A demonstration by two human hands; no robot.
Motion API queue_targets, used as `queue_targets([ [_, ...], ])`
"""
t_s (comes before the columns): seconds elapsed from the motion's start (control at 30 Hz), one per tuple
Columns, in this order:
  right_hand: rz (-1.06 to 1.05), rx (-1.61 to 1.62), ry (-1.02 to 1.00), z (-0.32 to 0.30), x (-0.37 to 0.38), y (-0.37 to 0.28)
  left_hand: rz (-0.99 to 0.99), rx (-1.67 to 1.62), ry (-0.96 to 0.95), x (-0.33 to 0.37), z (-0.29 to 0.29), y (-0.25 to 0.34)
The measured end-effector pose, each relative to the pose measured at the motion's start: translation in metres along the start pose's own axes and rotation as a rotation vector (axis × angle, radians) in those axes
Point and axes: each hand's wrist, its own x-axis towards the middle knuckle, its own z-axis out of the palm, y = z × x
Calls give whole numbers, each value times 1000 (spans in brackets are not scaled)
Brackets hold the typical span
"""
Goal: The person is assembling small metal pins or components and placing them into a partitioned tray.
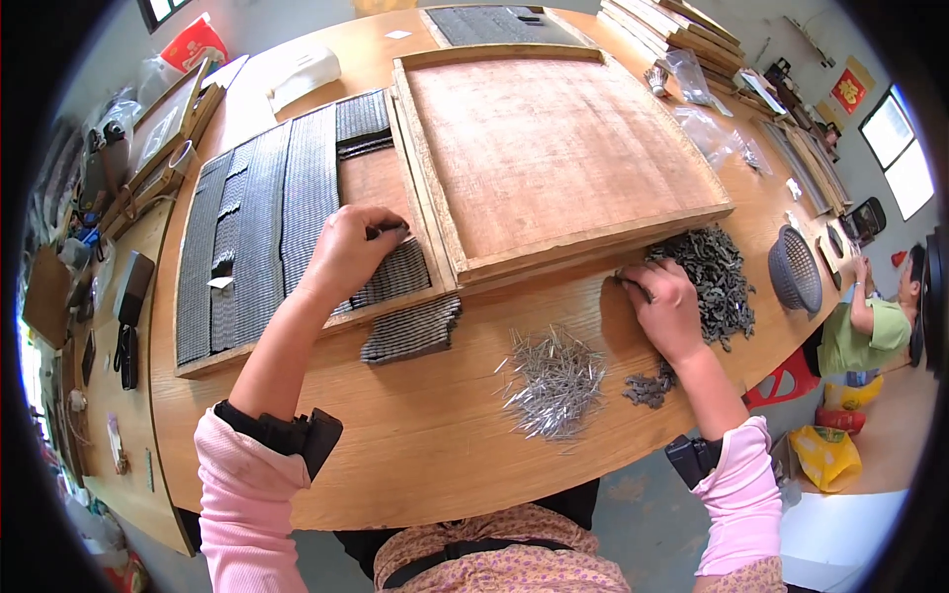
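Note:
My left hand [351, 247] is closed over the right part of a wooden-framed tray [297, 331], with a small dark grey piece [387, 231] between thumb and fingers. Rows of dark grey ribbed strips [306, 188] fill much of that tray. Below its front edge, a short stack of the same ribbed pieces [410, 339] lies on the table. My right hand [664, 304] is pinched at the left edge of a heap of small dark grey parts [720, 282]; what its fingertips hold is too small to tell. Left of it lies a pile of thin silvery pins [554, 381].
An unfilled shallow wooden tray [573, 148] sits right of the filled one. A grey mesh basket [794, 269] stands at the table's right edge. Stacked wooden frames [682, 35] and plastic bags are farther back. A person in a green shirt [858, 336] sits at far right.

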Motion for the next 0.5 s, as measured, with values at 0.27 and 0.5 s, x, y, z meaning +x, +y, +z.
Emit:
queue_targets([
  [0.27, 221, 356, -32, -18, -24, -26, 58, -341, 200, -76, -7, 49],
  [0.5, 67, 1045, -301, -33, -41, -148, -91, -568, -156, -185, 31, 70],
])
